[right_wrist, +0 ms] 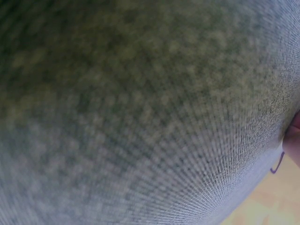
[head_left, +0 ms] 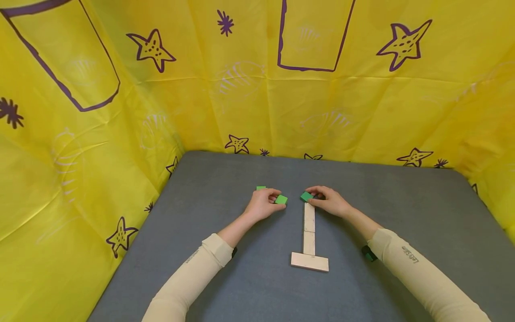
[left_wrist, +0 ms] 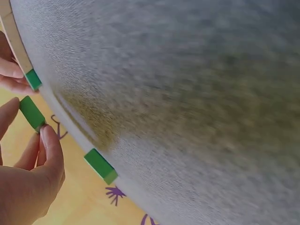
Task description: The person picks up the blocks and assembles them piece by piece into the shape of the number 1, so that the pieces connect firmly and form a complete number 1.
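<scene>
Between thumb and fingers my left hand (head_left: 261, 205) pinches a light green block (head_left: 281, 200), raised off the table in the left wrist view. Another light green block (head_left: 261, 188) lies just beyond that hand. My right hand (head_left: 331, 201) pinches a darker green block (head_left: 306, 197) at the far end of a row of pale wooden blocks. Two of these, a far plank (head_left: 309, 217) and a near plank (head_left: 309, 243), run end to end. A crosswise wooden plank (head_left: 310, 262) meets their near end. Only a bit of the right hand (right_wrist: 293, 140) shows in the right wrist view.
A grey cloth-like tabletop (head_left: 193, 214) lies under everything. Yellow fabric (head_left: 257, 103) with purple starfish drawings rises along its back and sides. Both forearms, in cream sleeves, reach in from the front.
</scene>
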{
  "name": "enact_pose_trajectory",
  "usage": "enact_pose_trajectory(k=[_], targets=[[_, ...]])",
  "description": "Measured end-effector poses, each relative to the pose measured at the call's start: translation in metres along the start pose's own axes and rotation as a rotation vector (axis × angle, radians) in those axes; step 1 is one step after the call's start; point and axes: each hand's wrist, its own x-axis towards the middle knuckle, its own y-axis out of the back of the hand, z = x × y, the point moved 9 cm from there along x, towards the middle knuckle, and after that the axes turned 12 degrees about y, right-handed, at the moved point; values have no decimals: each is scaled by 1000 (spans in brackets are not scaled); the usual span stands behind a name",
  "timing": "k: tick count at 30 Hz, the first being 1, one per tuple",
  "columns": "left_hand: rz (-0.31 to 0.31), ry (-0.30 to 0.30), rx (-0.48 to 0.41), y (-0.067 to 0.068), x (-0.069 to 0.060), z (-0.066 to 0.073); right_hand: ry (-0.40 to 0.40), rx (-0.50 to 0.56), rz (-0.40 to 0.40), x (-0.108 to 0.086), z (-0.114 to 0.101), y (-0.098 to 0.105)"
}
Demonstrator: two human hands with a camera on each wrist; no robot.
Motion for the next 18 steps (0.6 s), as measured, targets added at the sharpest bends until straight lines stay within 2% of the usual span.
enact_pose_trajectory(k=[11, 18], targets=[[-52, 0, 13, -19, 9, 11, -8, -5, 1, 0, 1, 1], [-56, -19, 43, -24, 13, 16, -9, -5, 1, 0, 0, 0]])
